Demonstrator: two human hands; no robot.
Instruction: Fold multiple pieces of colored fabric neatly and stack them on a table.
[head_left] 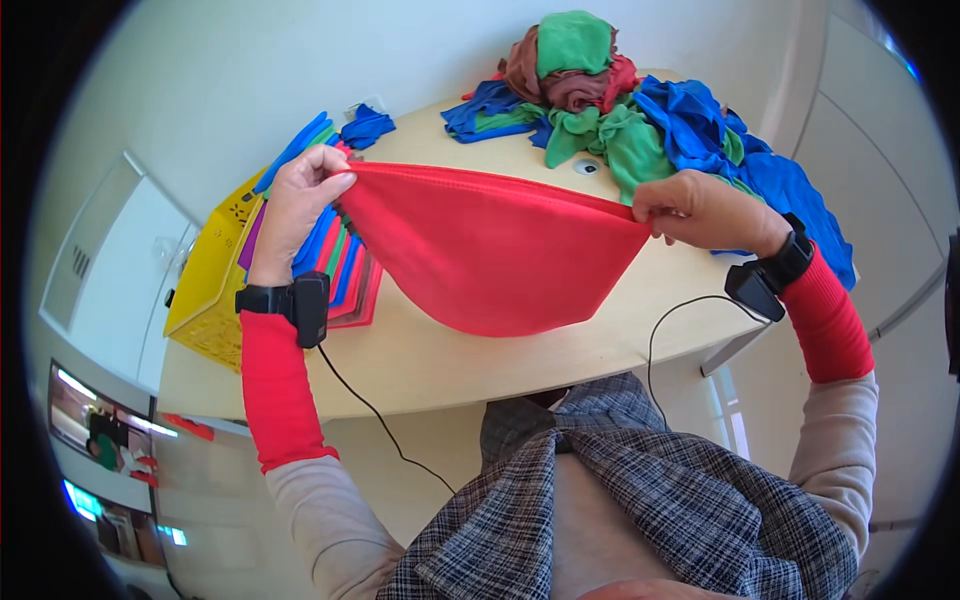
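Observation:
A red cloth [500,250] is stretched between my two hands above the table, its upper edge nearly straight and doubled, its lower part sagging in a curve. My left hand [300,205] pinches the upper left corner between thumb and fingers. At the upper right corner, my right hand [705,212] is closed on the edge with bent fingers. Just beside my left hand, a row of folded cloths [350,275] in blue, green, red and purple leans by a yellow basket [208,300]. The red cloth partly covers this row.
Crumpled blue, green, red and brown cloths [640,150] lie heaped at the table's back right. A small blue cloth [367,128] lies near the wall. Cables hang from the black bands on both my wrists. The pale table [440,375] has its near edge before my lap.

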